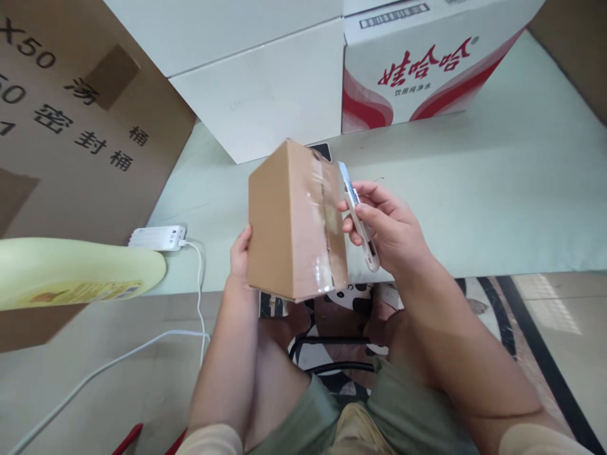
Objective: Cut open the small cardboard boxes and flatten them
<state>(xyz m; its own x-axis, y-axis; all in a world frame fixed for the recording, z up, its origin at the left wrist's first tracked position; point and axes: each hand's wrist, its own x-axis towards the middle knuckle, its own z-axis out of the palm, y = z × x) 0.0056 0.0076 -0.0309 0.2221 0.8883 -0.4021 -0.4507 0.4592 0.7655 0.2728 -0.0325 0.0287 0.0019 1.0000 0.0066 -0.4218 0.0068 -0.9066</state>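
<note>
A small brown cardboard box (270,221) is held up off the table's front edge, tilted, with clear tape along the seam of its right face. My left hand (241,251) grips the box from its left side; most of the fingers are hidden behind it. In my right hand (389,221) is a white utility knife (361,227), fingers closed around its handle. Its blade is out and points up and away, just right of the taped seam. I cannot tell whether the blade touches the box. Behind the box a dark, flat object (322,151) shows only in part.
White cartons (275,95) and a red-and-white water carton (427,69) stand at the back of the pale green table (497,189). On the left are a large brown carton (95,126), a white power bank (159,238) with a cable (199,284), and a yellow-green bottle (80,268).
</note>
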